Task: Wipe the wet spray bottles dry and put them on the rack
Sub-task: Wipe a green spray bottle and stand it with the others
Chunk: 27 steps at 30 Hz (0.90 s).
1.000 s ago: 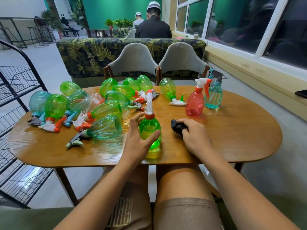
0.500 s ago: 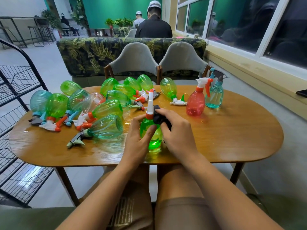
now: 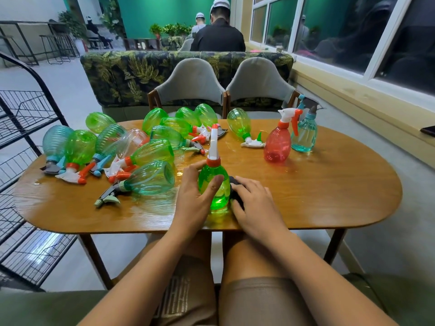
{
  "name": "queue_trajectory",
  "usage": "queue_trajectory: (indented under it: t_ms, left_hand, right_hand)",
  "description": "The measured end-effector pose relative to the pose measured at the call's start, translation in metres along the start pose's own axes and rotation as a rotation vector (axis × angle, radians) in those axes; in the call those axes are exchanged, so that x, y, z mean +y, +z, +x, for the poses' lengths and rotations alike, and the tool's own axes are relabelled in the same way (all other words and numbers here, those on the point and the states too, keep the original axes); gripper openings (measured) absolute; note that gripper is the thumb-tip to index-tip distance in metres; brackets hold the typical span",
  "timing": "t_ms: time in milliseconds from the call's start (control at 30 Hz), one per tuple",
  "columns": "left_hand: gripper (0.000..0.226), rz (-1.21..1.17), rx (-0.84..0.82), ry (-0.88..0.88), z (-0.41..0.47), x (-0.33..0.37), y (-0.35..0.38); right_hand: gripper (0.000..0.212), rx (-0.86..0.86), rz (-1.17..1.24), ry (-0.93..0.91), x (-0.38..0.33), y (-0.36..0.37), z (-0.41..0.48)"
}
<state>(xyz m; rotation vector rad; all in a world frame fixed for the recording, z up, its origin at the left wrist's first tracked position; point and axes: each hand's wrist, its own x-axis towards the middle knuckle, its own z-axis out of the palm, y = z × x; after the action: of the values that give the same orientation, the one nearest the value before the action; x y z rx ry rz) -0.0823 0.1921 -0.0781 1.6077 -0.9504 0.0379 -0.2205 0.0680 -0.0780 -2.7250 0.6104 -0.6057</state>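
At the far left a black wire rack [image 3: 26, 118] stands on the floor beside the wooden bench [image 3: 317, 191]. On the left half of the bench lies a heap of spray bottles [image 3: 150, 151], all on their sides and touching one another: mostly green, some teal, one clear, with orange, blue and white trigger heads pointing toward the near edge. The bench top around them shines wet.

Just right of the heap, near the front edge, the left hand [image 3: 193, 198] grips an upright green bottle [image 3: 214, 187], thumb laid across its front and fingers curled round its far side. The bottle stands on the bench, its white nozzle and orange collar rising above the hand.

Against the bottle's right flank sits a dark cloth [image 3: 234, 184], mostly hidden. The right hand [image 3: 255, 203] holds it there, fingers bent over it and pressing it to the bottle low down.

Further back and to the right, one more green bottle [image 3: 239, 123] lies alone on its side. Beyond it a red bottle [image 3: 277, 145] and a pale blue bottle [image 3: 304, 136] stand upright, just beside each other, well apart from the hands
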Motion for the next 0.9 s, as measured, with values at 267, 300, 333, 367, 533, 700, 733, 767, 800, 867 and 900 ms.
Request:
queue_trajectory:
  t_ms: [267,300,333,367,533,700,733,767,800,867,900]
  left_hand:
    - [0.062,0.095,0.011,0.020,0.001,-0.001,-0.001]
    - [0.063,0.093,0.013,0.019,0.001,-0.002,-0.001]
    - [0.062,0.092,0.016,0.019,0.001,-0.003,-0.002]
    - [0.061,0.090,0.017,0.017,0.001,-0.003,-0.002]
    - [0.064,0.082,-0.002,-0.010,0.001,-0.003,-0.001]
    - [0.068,0.061,-0.040,-0.009,0.001,0.001,-0.002]
    - [0.069,0.052,-0.049,-0.010,0.001,0.002,-0.002]
    - [0.069,0.044,-0.056,-0.008,0.001,0.002,-0.002]
    - [0.069,0.037,-0.062,-0.006,0.001,0.002,-0.002]
    - [0.068,0.016,-0.078,-0.001,0.000,0.002,-0.003]
    - [0.066,0.005,-0.085,-0.001,0.000,0.003,-0.003]
  right_hand:
    - [0.053,-0.056,0.218,0.107,-0.004,-0.019,0.010]
    - [0.055,-0.021,0.272,0.139,-0.005,-0.022,0.012]
    - [0.055,0.011,0.325,0.181,-0.007,-0.025,0.014]
    - [0.056,0.043,0.380,0.229,-0.008,-0.027,0.016]
    - [0.058,0.176,0.678,0.338,-0.011,-0.030,0.025]
    - [0.067,0.224,0.969,0.283,-0.017,-0.038,0.033]
    - [0.066,0.225,1.011,0.266,-0.018,-0.040,0.035]
    - [0.065,0.225,1.047,0.255,-0.019,-0.042,0.036]
    - [0.065,0.227,1.075,0.252,-0.019,-0.044,0.037]
    - [0.060,0.233,1.136,0.256,-0.019,-0.046,0.038]
    - [0.055,0.238,1.158,0.256,-0.018,-0.047,0.037]
